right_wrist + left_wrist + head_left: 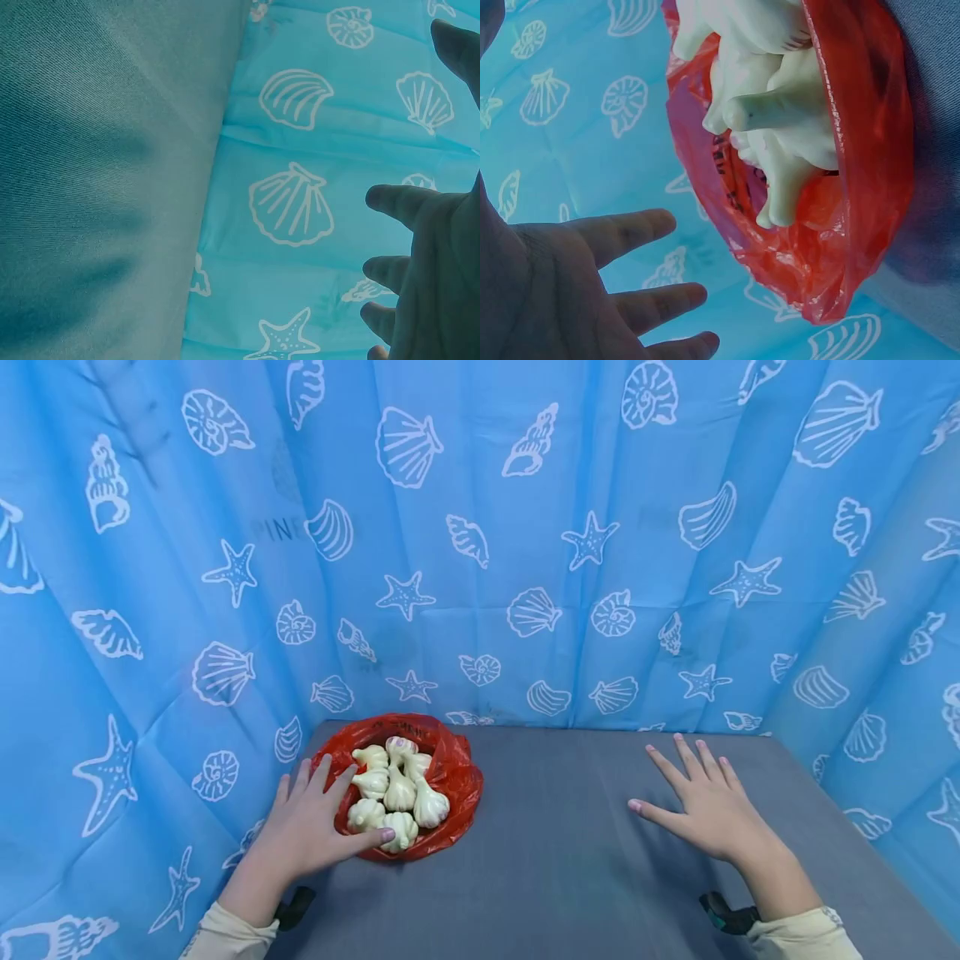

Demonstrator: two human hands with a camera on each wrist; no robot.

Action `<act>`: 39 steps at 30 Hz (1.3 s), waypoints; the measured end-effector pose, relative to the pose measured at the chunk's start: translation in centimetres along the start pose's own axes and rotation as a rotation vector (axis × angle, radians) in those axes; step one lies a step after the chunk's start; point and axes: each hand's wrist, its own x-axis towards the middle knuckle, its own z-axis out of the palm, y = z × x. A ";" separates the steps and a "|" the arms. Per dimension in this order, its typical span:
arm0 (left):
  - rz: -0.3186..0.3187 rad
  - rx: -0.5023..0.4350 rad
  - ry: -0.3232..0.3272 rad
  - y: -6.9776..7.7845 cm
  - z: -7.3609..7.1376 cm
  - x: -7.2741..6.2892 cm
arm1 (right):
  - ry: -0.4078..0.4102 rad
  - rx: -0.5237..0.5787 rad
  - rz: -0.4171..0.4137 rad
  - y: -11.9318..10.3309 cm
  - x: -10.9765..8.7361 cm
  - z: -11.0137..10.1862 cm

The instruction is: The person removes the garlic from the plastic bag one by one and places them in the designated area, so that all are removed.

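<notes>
A red plastic bag [467, 785] with its mouth spread wide stands on the left part of the table, holding several white garlic bulbs [400, 792]. In the left wrist view the bag's rim [836, 112] rises around the bulbs, whose stems [776, 109] point outward. My left hand [311, 827] hovers at the bag's left side, fingers spread, overlapping its edge in the head view and holding nothing. Far to the right, my right hand [708, 806] hangs over the table with straight, parted fingers [401, 202] and nothing in its grasp.
The grey table [555, 860] carries the bag near its back left corner. A blue curtain [480, 543] printed with white shells and starfish hangs behind the table and along both sides. Dark straps [727, 914] show at the wrists.
</notes>
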 end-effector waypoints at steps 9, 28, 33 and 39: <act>-0.005 0.006 0.008 -0.4 0.7 0.0 | -0.018 0.014 -0.001 -0.7 0.5 0.3; 0.066 -0.130 0.045 -1.0 0.4 1.9 | 0.033 0.022 -0.136 -1.6 1.9 1.2; 0.028 -0.260 0.135 -1.7 0.3 3.1 | 0.031 0.108 -0.151 -2.7 2.5 1.5; -0.096 -0.418 0.179 -2.3 0.2 4.6 | 0.058 0.262 -0.199 -4.7 3.4 2.4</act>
